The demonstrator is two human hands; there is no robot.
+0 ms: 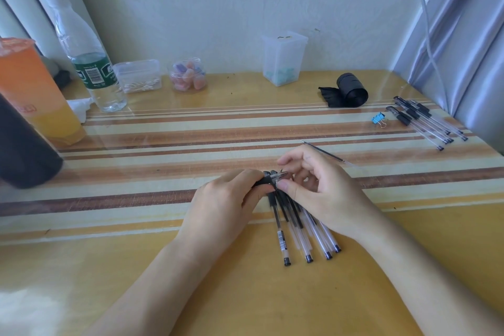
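Note:
At the middle of the desk my left hand [226,199] grips the black grip end of a pen piece [268,178]. My right hand [319,188] pinches the clear tip end of that same piece between thumb and fingers. Under both hands lie several clear-barrelled pens with black caps [300,232], fanned out toward me. A thin loose ink refill [324,152] rests on the desk just beyond my right hand. Another group of several pens [428,124] lies at the far right.
A blue binder clip [379,119] and a black roll [350,89] sit at the right rear. Along the wall stand a clear tub [283,58], a jar of erasers [188,75], a cotton-swab box [139,75], a water bottle [87,57], an orange drink cup [35,90]. A dark cylinder [24,150] stands at left.

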